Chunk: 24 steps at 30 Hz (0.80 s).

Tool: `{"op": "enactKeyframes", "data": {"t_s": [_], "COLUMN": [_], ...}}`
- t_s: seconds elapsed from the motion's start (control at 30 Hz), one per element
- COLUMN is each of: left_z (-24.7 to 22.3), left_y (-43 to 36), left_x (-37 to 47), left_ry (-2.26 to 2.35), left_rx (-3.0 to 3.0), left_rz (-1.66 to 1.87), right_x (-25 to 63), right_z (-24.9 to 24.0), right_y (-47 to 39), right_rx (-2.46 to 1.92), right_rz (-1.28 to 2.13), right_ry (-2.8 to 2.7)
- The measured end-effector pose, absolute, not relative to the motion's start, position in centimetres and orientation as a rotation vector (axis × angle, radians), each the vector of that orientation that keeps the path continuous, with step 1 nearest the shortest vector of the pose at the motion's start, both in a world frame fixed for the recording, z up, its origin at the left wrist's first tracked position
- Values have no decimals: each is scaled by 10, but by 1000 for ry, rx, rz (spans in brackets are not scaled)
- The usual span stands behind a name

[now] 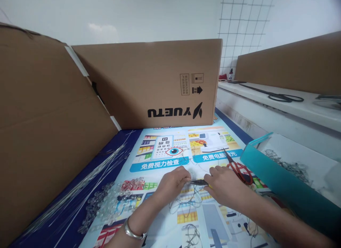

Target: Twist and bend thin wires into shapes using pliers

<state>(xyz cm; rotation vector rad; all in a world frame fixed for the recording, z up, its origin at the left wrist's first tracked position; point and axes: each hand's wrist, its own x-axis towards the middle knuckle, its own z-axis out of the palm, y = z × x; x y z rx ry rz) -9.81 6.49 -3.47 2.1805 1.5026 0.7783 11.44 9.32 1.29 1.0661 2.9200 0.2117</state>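
Observation:
My right hand point(222, 186) is wrapped round a pair of pliers point(198, 182) with dark jaws and a bit of yellow handle showing. The jaws point left and reach my left hand point(174, 181), whose fingers are pinched together at their tips. A fine thread or wire seems to run from that pinch; what exactly lies between the fingers is too small to make out. Loops of thin cord point(190, 201) lie on the printed sheet below both hands. Just beyond my right hand rest scissors point(239, 171) with red handles.
Clear beads point(112, 201) are heaped at the left, beside a bundle of thin pale strands point(87, 184). A teal box point(282, 180) holding tangled wire stands at the right. Cardboard panels point(133, 81) wall off the back and left. Black scissors point(285, 97) lie on a white ledge.

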Motion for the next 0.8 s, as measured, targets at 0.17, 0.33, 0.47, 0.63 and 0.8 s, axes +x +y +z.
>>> {"op": "enactKeyframes", "data": {"t_s": [0.17,0.33,0.47,0.63,0.8], "left_z": [-35,-35,-34,-34,-35], "left_y": [65,66,65,65,66], "left_x": [-99,-99,-99,-99,-99], "left_ry": [1499,1491,1478,1479,1481], "left_rx": [2183,2182,2182,2178,2176], "left_rz": [783,779,779,778,781], "right_x": [115,119,121,123,122], "right_z": [9,4,-3,-7,-9], "right_y": [96,99,102,105,105], "right_rx": [1063,1053,1048,1061,1056], "right_rz": [175,153,111,82,86], "right_ry": [2920,2950,2955,2954,2948]}}
